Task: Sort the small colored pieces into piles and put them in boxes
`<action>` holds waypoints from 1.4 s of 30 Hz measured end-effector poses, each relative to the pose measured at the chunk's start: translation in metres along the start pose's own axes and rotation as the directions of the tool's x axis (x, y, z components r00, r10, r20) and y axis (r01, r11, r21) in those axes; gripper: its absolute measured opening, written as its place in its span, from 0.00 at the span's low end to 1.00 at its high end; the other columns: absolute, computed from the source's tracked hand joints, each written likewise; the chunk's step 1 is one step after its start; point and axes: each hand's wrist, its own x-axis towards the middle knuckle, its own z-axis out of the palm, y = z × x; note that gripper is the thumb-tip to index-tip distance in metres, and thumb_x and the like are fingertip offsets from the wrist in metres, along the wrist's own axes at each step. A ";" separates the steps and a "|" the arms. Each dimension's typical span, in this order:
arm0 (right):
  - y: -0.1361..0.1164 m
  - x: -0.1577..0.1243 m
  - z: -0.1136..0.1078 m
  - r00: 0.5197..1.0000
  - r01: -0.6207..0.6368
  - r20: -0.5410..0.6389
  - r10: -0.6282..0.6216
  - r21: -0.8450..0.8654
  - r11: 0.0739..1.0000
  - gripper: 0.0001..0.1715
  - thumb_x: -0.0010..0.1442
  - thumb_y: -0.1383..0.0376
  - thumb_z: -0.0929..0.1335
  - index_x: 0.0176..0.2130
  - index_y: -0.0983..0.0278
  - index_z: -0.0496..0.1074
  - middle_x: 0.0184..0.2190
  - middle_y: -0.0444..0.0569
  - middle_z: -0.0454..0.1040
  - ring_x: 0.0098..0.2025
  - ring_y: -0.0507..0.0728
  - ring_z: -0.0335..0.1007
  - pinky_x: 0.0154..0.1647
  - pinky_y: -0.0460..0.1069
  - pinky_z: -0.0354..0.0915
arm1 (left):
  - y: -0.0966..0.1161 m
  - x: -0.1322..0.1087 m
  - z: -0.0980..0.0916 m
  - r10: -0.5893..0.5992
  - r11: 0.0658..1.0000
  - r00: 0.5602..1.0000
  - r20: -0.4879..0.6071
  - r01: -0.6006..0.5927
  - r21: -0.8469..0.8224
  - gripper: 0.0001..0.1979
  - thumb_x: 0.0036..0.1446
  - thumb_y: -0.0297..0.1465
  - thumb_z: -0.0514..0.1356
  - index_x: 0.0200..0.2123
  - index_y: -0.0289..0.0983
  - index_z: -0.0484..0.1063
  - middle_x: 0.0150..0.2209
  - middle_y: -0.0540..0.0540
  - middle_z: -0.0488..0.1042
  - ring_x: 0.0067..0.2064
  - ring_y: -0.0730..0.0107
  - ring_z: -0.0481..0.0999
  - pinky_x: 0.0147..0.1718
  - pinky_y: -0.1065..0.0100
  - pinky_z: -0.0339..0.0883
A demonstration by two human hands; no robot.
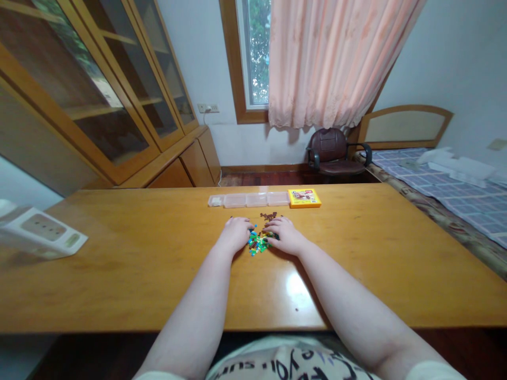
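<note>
A heap of tiny toy bricks (258, 243), mostly green and blue with some white, yellow and dark ones, lies on the wooden table. At its left edge rests my left hand (237, 233), palm down, with the fingers loosely bent and apart. My right hand (285, 235) reaches over the heap's right side, its fingers spread and touching bricks there. Some bricks under the fingertips are hidden. Just beyond the hands lies a small separate group of brown bricks (269, 216). No brick can be made out as held in either hand.
Behind the bricks stand a row of clear plastic compartments (256, 200) and a yellow box (304, 198). A white device (47, 230) sits at the table's left. Past the table (356, 285) are a brown chair (330, 150), a bed (447, 174) and glass cabinets (114, 105).
</note>
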 end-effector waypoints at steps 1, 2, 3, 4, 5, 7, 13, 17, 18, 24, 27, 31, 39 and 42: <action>-0.001 -0.001 0.000 1.000 0.006 0.014 -0.006 -0.003 1.000 0.20 0.58 0.55 0.66 0.49 0.56 0.73 0.54 0.50 0.69 0.58 0.61 0.57 0.61 0.60 0.46 | 0.000 0.000 -0.001 -0.003 1.000 1.000 -0.006 0.003 -0.006 0.16 0.54 0.28 0.54 0.42 0.47 0.78 0.50 0.47 0.74 0.53 0.61 0.70 0.54 0.60 0.59; -0.001 -0.001 0.001 0.999 0.009 0.031 -0.008 -0.010 1.000 0.21 0.58 0.54 0.67 0.51 0.54 0.72 0.57 0.50 0.66 0.60 0.62 0.54 0.61 0.61 0.44 | 0.000 -0.001 -0.003 -0.005 1.000 1.000 -0.013 0.004 -0.012 0.16 0.54 0.28 0.54 0.41 0.47 0.78 0.50 0.47 0.74 0.53 0.61 0.69 0.54 0.60 0.58; -0.002 -0.001 0.001 0.999 0.005 0.048 -0.004 -0.021 1.000 0.22 0.58 0.53 0.67 0.51 0.53 0.72 0.58 0.50 0.64 0.61 0.63 0.52 0.62 0.62 0.43 | 0.001 -0.002 -0.005 -0.003 1.000 1.000 -0.021 0.003 -0.018 0.16 0.54 0.28 0.54 0.40 0.47 0.78 0.51 0.47 0.74 0.53 0.62 0.69 0.55 0.60 0.58; -0.002 -0.002 0.002 0.998 -0.004 0.061 0.006 -0.033 0.999 0.22 0.58 0.52 0.66 0.51 0.52 0.72 0.60 0.50 0.62 0.62 0.64 0.50 0.62 0.63 0.42 | 0.002 -0.004 -0.008 0.001 1.000 1.000 -0.028 -0.001 -0.025 0.15 0.54 0.27 0.54 0.39 0.46 0.79 0.50 0.47 0.74 0.53 0.62 0.70 0.54 0.61 0.58; -0.003 -0.002 0.002 0.998 -0.019 0.066 0.022 -0.046 0.999 0.22 0.58 0.51 0.66 0.51 0.51 0.72 0.61 0.50 0.60 0.63 0.65 0.49 0.62 0.64 0.41 | 0.003 -0.006 -0.011 0.004 0.999 0.999 -0.038 -0.006 -0.036 0.15 0.53 0.27 0.54 0.38 0.45 0.79 0.48 0.47 0.75 0.51 0.63 0.71 0.53 0.63 0.59; -0.002 -0.002 0.003 0.997 -0.056 0.057 0.060 -0.068 0.996 0.23 0.58 0.50 0.65 0.52 0.51 0.71 0.62 0.51 0.59 0.63 0.65 0.47 0.62 0.65 0.39 | 0.005 -0.011 -0.019 -0.002 0.998 0.998 -0.057 -0.002 -0.064 0.16 0.53 0.26 0.53 0.38 0.44 0.79 0.45 0.47 0.77 0.48 0.65 0.72 0.50 0.66 0.62; 0.002 0.000 0.006 0.995 -0.093 -0.035 0.091 -0.052 0.994 0.23 0.60 0.53 0.65 0.52 0.57 0.70 0.58 0.51 0.64 0.61 0.63 0.51 0.62 0.64 0.39 | 0.007 -0.022 -0.026 -0.135 0.981 0.977 0.168 0.156 -0.119 0.12 0.53 0.30 0.53 0.31 0.41 0.77 0.33 0.45 0.78 0.34 0.64 0.76 0.32 0.69 0.65; 0.002 0.001 0.005 0.995 -0.074 -0.071 0.070 -0.042 0.996 0.18 0.61 0.55 0.65 0.47 0.58 0.74 0.51 0.50 0.71 0.56 0.60 0.57 0.62 0.62 0.40 | 0.005 -0.021 -0.019 -0.121 0.973 0.968 0.221 0.160 -0.168 0.10 0.52 0.31 0.55 0.30 0.39 0.76 0.30 0.45 0.78 0.31 0.66 0.76 0.29 0.71 0.63; 0.002 0.001 0.004 0.995 -0.071 -0.073 0.068 -0.045 0.996 0.16 0.61 0.56 0.65 0.44 0.58 0.75 0.49 0.50 0.72 0.55 0.60 0.58 0.62 0.62 0.40 | 0.006 -0.020 -0.017 -0.114 0.971 0.968 0.224 0.156 -0.180 0.09 0.51 0.31 0.55 0.30 0.40 0.76 0.30 0.46 0.78 0.31 0.66 0.76 0.29 0.72 0.63; 0.002 0.001 0.000 0.992 -0.067 -0.113 0.060 -0.061 0.996 0.16 0.62 0.59 0.63 0.33 0.63 0.77 0.39 0.50 0.76 0.48 0.58 0.63 0.59 0.58 0.47 | 0.010 -0.017 -0.012 0.033 0.972 0.978 0.205 0.016 -0.235 0.13 0.50 0.27 0.54 0.35 0.41 0.78 0.35 0.47 0.79 0.36 0.67 0.76 0.36 0.71 0.65; 0.002 0.001 0.000 0.993 -0.052 -0.107 0.045 -0.061 0.997 0.15 0.62 0.61 0.63 0.37 0.63 0.77 0.39 0.51 0.76 0.47 0.57 0.64 0.58 0.56 0.51 | 0.012 -0.014 -0.011 0.091 0.961 0.981 0.172 -0.041 -0.273 0.18 0.50 0.24 0.53 0.41 0.42 0.76 0.41 0.47 0.79 0.42 0.67 0.75 0.42 0.70 0.65; 0.001 0.001 0.003 0.998 -0.045 -0.051 0.042 -0.046 0.998 0.21 0.61 0.58 0.64 0.52 0.59 0.70 0.55 0.51 0.69 0.58 0.61 0.56 0.62 0.61 0.43 | 0.010 -0.009 -0.009 0.070 0.974 0.997 0.045 -0.059 -0.217 0.21 0.52 0.23 0.52 0.46 0.41 0.74 0.48 0.45 0.75 0.50 0.65 0.72 0.51 0.67 0.62; -0.001 0.002 0.007 0.992 -0.067 0.108 0.071 -0.038 0.997 0.30 0.61 0.52 0.62 0.60 0.57 0.62 0.60 0.50 0.62 0.65 0.65 0.45 0.64 0.67 0.33 | 0.008 -0.011 0.009 0.078 0.990 0.967 0.240 -0.047 -0.133 0.29 0.56 0.27 0.48 0.63 0.39 0.54 0.66 0.43 0.52 0.66 0.64 0.52 0.63 0.53 0.43; -0.002 0.001 0.005 0.993 -0.068 0.094 0.070 -0.033 0.997 0.29 0.61 0.51 0.62 0.59 0.56 0.63 0.60 0.50 0.62 0.65 0.65 0.46 0.63 0.68 0.33 | 0.006 -0.013 0.008 -0.052 0.996 0.967 0.248 0.069 -0.061 0.29 0.57 0.27 0.48 0.64 0.37 0.53 0.66 0.41 0.50 0.66 0.61 0.50 0.63 0.50 0.43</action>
